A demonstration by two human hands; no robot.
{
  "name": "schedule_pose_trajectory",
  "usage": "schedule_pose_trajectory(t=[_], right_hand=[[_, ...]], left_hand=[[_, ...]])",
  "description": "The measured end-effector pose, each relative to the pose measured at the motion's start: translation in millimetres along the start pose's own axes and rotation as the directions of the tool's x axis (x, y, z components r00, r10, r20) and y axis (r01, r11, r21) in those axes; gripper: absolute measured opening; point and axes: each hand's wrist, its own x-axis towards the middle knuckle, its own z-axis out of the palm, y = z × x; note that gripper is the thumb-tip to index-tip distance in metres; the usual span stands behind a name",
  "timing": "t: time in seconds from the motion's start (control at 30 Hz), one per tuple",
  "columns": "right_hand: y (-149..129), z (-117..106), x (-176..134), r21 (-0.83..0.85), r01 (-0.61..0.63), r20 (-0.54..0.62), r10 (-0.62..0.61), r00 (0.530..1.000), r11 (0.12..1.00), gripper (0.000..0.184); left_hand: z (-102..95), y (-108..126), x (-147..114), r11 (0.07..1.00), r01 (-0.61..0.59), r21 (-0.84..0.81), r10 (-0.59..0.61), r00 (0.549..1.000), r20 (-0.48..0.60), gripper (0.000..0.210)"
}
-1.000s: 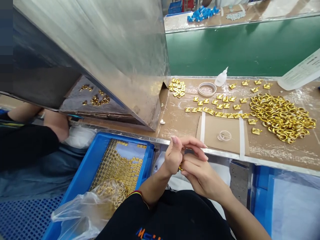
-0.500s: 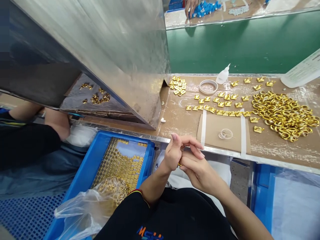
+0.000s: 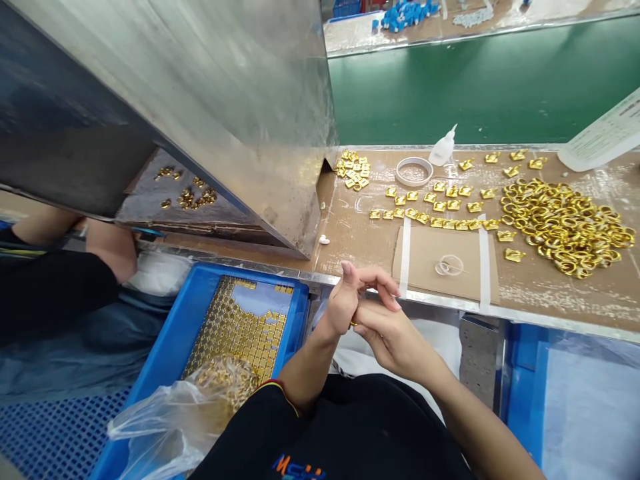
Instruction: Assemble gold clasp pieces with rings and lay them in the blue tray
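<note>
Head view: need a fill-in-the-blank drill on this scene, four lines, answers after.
1. The small piece showing where the left hand meets the right hand is coloured ____.
2. The number of white strips running across the card is ____.
3. In the picture, the ring heap lies to the ____ of the card.
4. The colour of the tray bearing the plastic bag is ____.

Missing words: gold; two; right; blue.

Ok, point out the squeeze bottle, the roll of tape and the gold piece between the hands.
Squeeze bottle (image 3: 441,153): head view, on its white body.
Roll of tape (image 3: 415,183): head view, on its near rim.
Gold piece (image 3: 354,324): head view, on the small bit showing.
</note>
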Motion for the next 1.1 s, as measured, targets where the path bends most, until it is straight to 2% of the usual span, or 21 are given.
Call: schedule_pose_trajectory(t=[0.17,0.37,0.57,0.9,1.1], right_hand=[[0.5,3.4,1.1,-0.01,-0.025,-0.014,0.025,1.0,1.0,0.029],[2.9,5.7,3.2,-0.003,0.004,-0.036,-0.004,0.999,1.0,0.028],[5.7,8.3,1.2,0.003,-0.024,-0.025,0.024,0.999,1.0,0.028],[6.9,10.8,3.4,0.025,-0.018,-0.003,0.018,1.0,1.0,0.026],[6.0,13.1,3.5,0.009,-0.056,-0.011,0.056,0.998,0.998,0.028]], left_hand=[[-3.1,-4.0,1.6,1.0,0.021,-0.017,-0.021,1.0,-0.018,0.093],[-3.4,-3.7,3.6,0.999,0.038,-0.002,-0.038,0.998,-0.046,0.093],[-1.6,-1.6,4.3,0.995,0.065,-0.07,-0.065,0.998,0.003,0.087],[-3.6,-2.0,4.0,0.993,0.068,-0.097,-0.069,0.998,-0.009,0.079],[-5.3,-2.9,6.3,0.989,0.097,-0.108,-0.097,0.995,0.003,0.078]])
